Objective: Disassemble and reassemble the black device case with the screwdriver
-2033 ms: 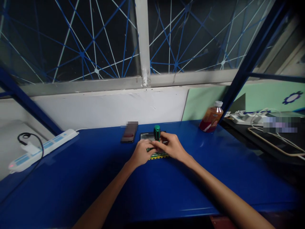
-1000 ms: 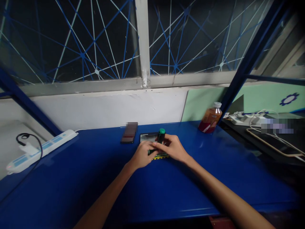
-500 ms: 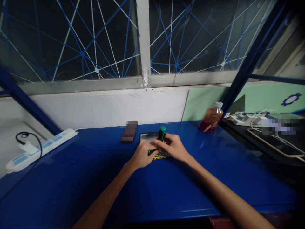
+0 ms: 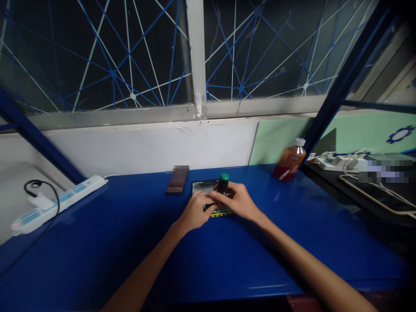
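A green and black screwdriver (image 4: 223,183) stands nearly upright over a small case (image 4: 203,187) with a dark lid and a yellow-and-black striped front edge. My right hand (image 4: 238,200) has its fingers closed round the screwdriver's handle. At the left of it, my left hand (image 4: 196,211) pinches a small dark green item (image 4: 208,207) too small to name, low over the case. The fingertips of both hands meet near the screwdriver, and its lower end is hidden behind them.
A dark phone-like slab (image 4: 177,181) lies behind on the blue table (image 4: 208,268). Power strip (image 4: 61,201) with a black cable at left; drink bottle (image 4: 290,161) at back right by the blue frame post. White cables (image 4: 373,184) and devices lie far right.
The screwdriver's handle has become slightly more upright and its top sits a little lower. Both hands stay in nearly the same place, and the whole view has shifted slightly.
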The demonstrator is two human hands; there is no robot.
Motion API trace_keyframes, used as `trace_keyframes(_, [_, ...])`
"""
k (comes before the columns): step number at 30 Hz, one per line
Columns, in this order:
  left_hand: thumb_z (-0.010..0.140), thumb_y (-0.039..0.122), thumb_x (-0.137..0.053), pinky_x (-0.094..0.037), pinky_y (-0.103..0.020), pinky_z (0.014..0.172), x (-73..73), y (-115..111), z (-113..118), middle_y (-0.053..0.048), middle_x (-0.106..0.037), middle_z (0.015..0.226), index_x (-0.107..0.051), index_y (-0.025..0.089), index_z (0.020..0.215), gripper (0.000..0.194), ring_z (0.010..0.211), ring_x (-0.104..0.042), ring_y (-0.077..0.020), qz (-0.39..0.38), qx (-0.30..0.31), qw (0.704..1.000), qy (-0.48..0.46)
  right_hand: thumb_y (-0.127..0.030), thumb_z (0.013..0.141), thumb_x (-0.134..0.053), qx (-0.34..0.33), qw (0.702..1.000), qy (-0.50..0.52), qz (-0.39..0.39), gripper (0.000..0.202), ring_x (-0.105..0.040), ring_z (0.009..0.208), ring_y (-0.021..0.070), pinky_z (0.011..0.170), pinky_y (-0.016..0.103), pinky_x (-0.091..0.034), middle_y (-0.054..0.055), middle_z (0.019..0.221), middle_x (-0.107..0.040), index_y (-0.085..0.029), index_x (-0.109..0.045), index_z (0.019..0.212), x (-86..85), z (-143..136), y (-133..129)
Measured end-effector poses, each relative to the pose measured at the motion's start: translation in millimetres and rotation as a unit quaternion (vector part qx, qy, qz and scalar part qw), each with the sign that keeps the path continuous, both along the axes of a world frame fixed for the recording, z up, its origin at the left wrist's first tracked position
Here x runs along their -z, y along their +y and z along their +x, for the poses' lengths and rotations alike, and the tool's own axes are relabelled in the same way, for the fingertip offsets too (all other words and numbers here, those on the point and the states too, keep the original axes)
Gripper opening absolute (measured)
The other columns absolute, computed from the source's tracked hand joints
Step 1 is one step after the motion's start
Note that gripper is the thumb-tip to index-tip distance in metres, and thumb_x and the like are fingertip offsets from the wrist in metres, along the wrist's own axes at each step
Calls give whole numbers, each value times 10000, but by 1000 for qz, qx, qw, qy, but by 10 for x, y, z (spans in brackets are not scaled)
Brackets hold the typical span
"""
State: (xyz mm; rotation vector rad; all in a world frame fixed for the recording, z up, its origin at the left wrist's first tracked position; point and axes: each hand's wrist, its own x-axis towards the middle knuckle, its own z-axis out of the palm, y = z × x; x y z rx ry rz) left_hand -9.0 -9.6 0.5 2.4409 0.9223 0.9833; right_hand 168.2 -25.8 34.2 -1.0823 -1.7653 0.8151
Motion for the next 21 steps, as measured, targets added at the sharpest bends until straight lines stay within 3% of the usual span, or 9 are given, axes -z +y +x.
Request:
trace_keyframes(4, [818, 239, -655, -465, -379, 810, 6, 2, 2, -42, -737, 883, -748, 212, 861, 106, 836, -666, -214, 11, -28, 999, -10, -462, 825, -610, -5, 1000, -8, 1, 326, -567, 584, 137, 542, 273, -452, 24, 665, -626, -145, -665, 878, -6, 6, -5])
trace_keyframes(9, [850, 169, -587, -460, -371, 877, -14, -12, 7, -41, -727, 966, -729, 224, 943, 178, 933, -653, -206, 1, 12, 1000, -2, -460, 845, -588, -4, 1000, -17, 8, 324, -569, 604, 135, 562, 275, -450, 23, 688, -629, -146, -657, 884, 11, 14, 3])
trace_keyframes(14, [830, 221, -632, -466, -366, 835, -15, 0, 0, -39, -732, 902, -738, 211, 888, 122, 854, -660, -204, 1, -22, 1000, -5, -461, 845, -587, -10, 1000, -14, 4, 318, -562, 595, 131, 548, 269, -446, 17, 676, -617, -149, -643, 862, 14, 14, 6])
trace_keyframes(21, [857, 205, -580, -458, -375, 861, -32, -6, -1, -33, -732, 908, -735, 226, 927, 171, 887, -656, -205, 3, -4, 1000, 22, -451, 845, -586, -9, 1000, -7, 0, 314, -574, 607, 136, 565, 281, -468, 30, 730, -640, -151, -653, 909, -3, 9, -8])
